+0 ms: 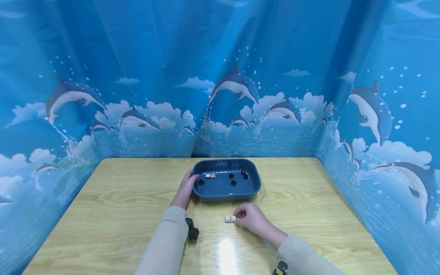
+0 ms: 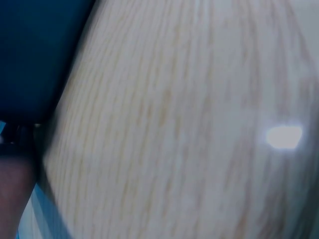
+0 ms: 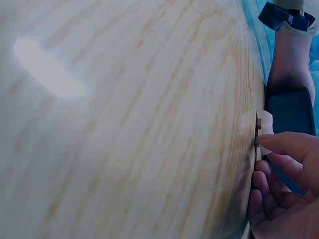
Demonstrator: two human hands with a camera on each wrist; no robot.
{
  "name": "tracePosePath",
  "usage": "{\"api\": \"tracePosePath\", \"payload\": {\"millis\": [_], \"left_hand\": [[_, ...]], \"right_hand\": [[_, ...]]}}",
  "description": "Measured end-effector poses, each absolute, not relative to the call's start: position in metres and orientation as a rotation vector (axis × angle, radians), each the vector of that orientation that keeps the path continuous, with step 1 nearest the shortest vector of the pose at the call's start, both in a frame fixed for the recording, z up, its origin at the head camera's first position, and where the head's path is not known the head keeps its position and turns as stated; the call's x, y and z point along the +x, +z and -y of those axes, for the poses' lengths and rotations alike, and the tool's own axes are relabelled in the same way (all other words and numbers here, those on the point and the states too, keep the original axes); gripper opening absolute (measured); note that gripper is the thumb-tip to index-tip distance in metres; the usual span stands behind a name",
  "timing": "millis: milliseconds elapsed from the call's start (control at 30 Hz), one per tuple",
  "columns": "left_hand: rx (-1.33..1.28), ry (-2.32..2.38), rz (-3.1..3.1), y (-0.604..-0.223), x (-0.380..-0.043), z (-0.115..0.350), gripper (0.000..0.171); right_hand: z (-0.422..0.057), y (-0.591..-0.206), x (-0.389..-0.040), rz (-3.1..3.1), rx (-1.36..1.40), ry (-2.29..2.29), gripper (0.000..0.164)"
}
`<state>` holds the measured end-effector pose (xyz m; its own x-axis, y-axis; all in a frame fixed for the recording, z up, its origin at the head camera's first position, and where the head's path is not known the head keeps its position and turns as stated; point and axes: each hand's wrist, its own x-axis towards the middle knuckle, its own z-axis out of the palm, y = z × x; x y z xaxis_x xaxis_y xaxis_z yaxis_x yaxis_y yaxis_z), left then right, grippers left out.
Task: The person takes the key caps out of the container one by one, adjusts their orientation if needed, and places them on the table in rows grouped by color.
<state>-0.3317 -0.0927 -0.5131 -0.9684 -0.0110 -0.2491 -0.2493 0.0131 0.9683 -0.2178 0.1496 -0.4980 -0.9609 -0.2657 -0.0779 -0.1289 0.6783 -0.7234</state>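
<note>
A person's right hand reaches in from the near right over a pale wooden table, its thumb and index finger pinching the right one of two small white blocks. This right block sits on the table at the hand's fingertips, on the left side of the hand. The left block stands just beside it, farther left, outside the pinch; whether the two touch is hard to tell. In the right wrist view, the thumb presses against a white block, while the other fingers curl near the tabletop. Beyond the blocks, on the far part of the table, is a dark blue tray with rounded corners. The left hand grips its left side, with a digit over the rim. Inside the tray, two small light pieces lie side by side toward the far left, and several small black pieces are scattered, mostly to the right. A blue curtain printed with dolphins surrounds the table.
</note>
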Motion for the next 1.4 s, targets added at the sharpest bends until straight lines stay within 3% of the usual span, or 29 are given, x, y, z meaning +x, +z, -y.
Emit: {"api": "tracePosePath", "payload": {"millis": [1400], "left_hand": [[-0.268, 2.061, -2.104, -0.5126, -0.3318, 0.0940, 0.059]], "right_hand": [[-0.1481, -0.4952, -0.2173, -2.724, -0.371, -1.145, 0.017]]}}
